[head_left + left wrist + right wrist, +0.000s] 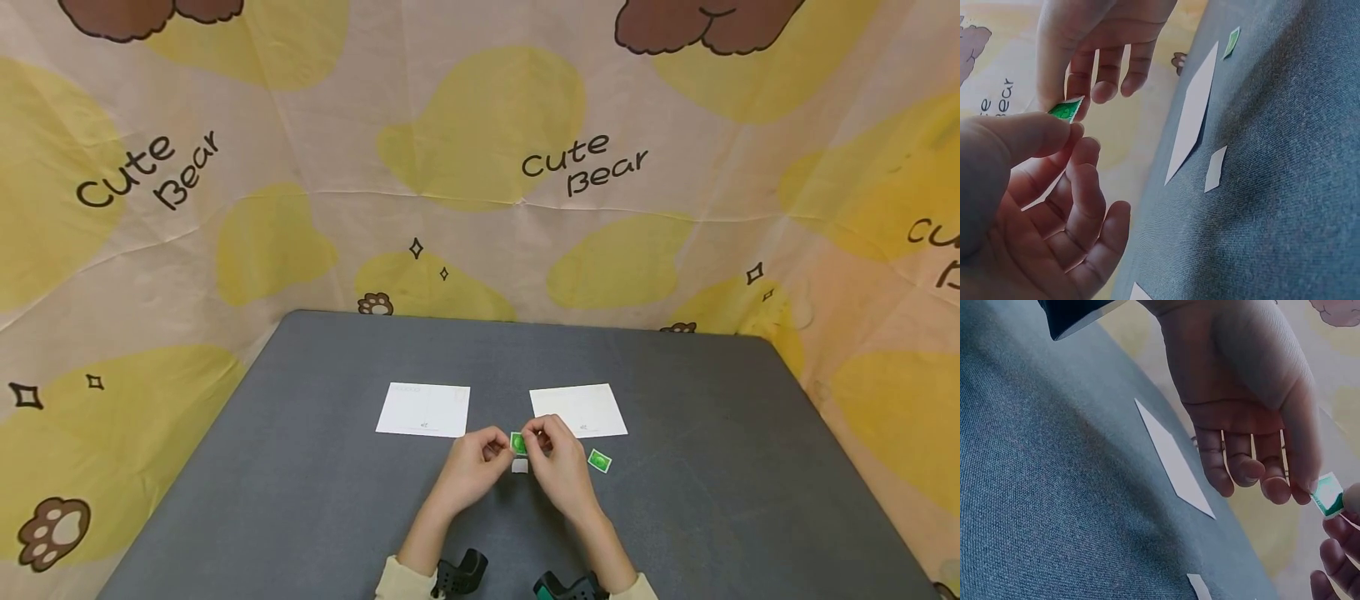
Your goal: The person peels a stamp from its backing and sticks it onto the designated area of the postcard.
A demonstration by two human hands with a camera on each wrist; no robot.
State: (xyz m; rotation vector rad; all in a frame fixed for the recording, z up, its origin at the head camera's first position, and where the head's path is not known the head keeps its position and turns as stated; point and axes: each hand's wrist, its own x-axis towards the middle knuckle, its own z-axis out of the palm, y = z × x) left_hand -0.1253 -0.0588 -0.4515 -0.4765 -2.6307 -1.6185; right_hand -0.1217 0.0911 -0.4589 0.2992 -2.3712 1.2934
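Observation:
Between both hands a small green stamp (518, 443) with a white border is held up over the table. My left hand (476, 467) pinches one side of it between thumb and forefinger, the other fingers loosely bent. On the opposite side, my right hand (557, 465) pinches the stamp (1329, 495) by its edge with thumb and forefinger. Below the hands lies a small white piece of paper (520, 466), also visible in the left wrist view. A second green stamp (599, 460) lies on the table just right of my right hand.
Two white cards with faint print lie beyond the hands, a left card (423, 410) and a right card (588, 408) partly covered by my right hand. The dark grey table (300, 500) ends at a patterned cloth (480, 125) hanging behind it.

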